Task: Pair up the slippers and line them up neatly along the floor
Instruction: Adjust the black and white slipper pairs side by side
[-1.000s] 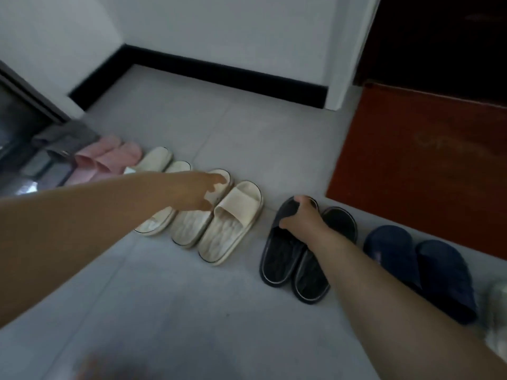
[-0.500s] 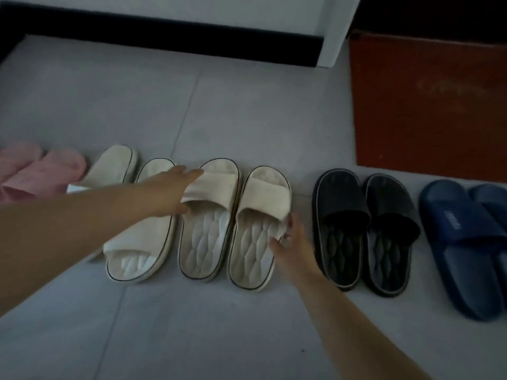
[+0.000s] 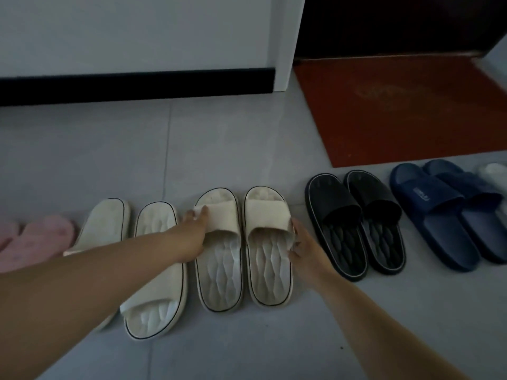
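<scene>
Slippers stand in a row across the grey floor. In the middle is a cream pair with its toes pointing away from me. My left hand (image 3: 192, 237) lies on the strap of its left slipper (image 3: 219, 259). My right hand (image 3: 303, 248) presses against the outer side of its right slipper (image 3: 267, 242). To the left is a second cream pair (image 3: 153, 270), partly hidden by my left forearm. A pink pair (image 3: 35, 239) is at the far left. To the right stand a black pair (image 3: 354, 226) and a navy pair (image 3: 444, 215).
A red doormat (image 3: 397, 111) lies behind the black and navy pairs, in front of a dark doorway. A white wall with a black skirting board (image 3: 137, 85) runs along the back. A white slipper (image 3: 493, 174) peeks in at the right edge.
My right hand left the black pair and came to the right cream slipper. My left hand stays on the left cream slipper's strap. The middle cream pair now stands straighter, and the view has swung right.
</scene>
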`<state>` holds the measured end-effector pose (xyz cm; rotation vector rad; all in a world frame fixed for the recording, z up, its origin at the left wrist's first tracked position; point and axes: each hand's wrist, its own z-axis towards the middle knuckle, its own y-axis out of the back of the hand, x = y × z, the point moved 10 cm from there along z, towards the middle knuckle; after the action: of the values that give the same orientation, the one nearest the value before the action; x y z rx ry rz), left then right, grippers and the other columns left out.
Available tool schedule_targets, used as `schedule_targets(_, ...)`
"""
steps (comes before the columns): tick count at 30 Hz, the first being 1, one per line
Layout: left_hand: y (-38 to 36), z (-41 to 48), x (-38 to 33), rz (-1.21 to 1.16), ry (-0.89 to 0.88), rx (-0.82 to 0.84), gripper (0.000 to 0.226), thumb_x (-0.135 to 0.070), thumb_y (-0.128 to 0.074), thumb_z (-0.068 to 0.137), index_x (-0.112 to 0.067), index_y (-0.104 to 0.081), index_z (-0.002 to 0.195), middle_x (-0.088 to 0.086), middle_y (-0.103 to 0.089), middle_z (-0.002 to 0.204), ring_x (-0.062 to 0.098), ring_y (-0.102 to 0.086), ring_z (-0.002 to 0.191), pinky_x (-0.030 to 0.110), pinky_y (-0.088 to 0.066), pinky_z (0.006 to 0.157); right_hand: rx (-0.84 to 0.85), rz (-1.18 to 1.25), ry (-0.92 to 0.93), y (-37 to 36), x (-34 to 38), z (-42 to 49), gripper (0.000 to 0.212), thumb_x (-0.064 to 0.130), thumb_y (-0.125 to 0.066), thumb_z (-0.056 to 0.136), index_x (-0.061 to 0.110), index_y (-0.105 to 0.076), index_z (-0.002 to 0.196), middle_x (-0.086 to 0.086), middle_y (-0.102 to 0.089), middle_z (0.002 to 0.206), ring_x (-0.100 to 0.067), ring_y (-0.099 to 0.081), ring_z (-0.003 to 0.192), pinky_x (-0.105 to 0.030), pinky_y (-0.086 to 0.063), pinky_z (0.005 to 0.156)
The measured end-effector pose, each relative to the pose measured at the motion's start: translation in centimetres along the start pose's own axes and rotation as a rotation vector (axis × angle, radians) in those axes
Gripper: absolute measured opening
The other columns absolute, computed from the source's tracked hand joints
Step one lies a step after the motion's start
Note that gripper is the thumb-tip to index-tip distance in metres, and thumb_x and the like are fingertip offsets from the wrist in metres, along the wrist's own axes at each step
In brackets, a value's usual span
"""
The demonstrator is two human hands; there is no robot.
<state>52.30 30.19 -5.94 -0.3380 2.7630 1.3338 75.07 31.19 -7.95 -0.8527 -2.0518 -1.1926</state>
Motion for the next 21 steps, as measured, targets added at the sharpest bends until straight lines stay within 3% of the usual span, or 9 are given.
schedule_targets(3,0.4,0.5,-0.3,-0.045,0.024,-0.044,0.073,-0.003,-0.045,0.088,-0.011,-0.001,0.146,0.023,-0.021,0.147,0.04,-0.044,0.124,0.042,-0.042,0.097,0.013,-0.014,-0.021,0.2,-0.6,0.6,0.068,0.007,-0.051,0.089,0.034,-0.023,0.144,-0.003,-0.056,0.128,-0.019,-0.056,0.114,-0.038,-0.045,0.1)
schedule_targets(6,0.8,0.9,0.1,-0.075,0.038,-0.054,0.067,0.003,-0.043,0.085,-0.011,-0.012,0.143,0.024,-0.034,0.138,0.04,-0.048,0.117,0.041,-0.044,0.09,-0.032,-0.045,-0.052,0.5,-0.6,1.3,0.059,0.014,-0.046,0.092,0.039,-0.025,0.142,-0.003,-0.056,0.127,-0.02,-0.056,0.11,-0.028,-0.042,0.094)
schedule_targets(10,0.8,0.9,0.2,-0.139,0.016,-0.051,0.07,-0.004,-0.045,0.087,-0.016,-0.009,0.146,0.022,-0.034,0.138,0.039,-0.047,0.119,0.036,-0.043,0.091,-0.086,-0.063,-0.066,1.4,-0.3,1.7,0.051,0.014,-0.041,0.094,0.038,-0.034,0.138,-0.004,-0.06,0.122,-0.019,-0.058,0.101,-0.028,-0.044,0.086)
schedule_targets(14,0.8,1.4,0.1,-0.174,0.015,-0.064,0.07,-0.006,-0.048,0.087,-0.017,-0.01,0.146,0.024,-0.035,0.136,0.04,-0.048,0.117,0.038,-0.044,0.093,-0.11,-0.044,-0.071,2.3,-0.6,1.8,0.05,0.013,-0.042,0.094,0.039,-0.035,0.137,-0.003,-0.059,0.123,-0.021,-0.059,0.104,-0.037,-0.049,0.092)
schedule_targets(21,1.1,2.3,-0.2,-0.175,0.036,-0.1,0.069,-0.004,-0.049,0.085,-0.018,-0.015,0.144,0.025,-0.039,0.131,0.042,-0.051,0.113,0.038,-0.044,0.09,-0.105,-0.062,-0.068,2.8,-0.7,2.3,0.048,0.017,-0.038,0.096,0.038,-0.032,0.139,-0.001,-0.058,0.127,-0.02,-0.057,0.109,-0.033,-0.047,0.091)
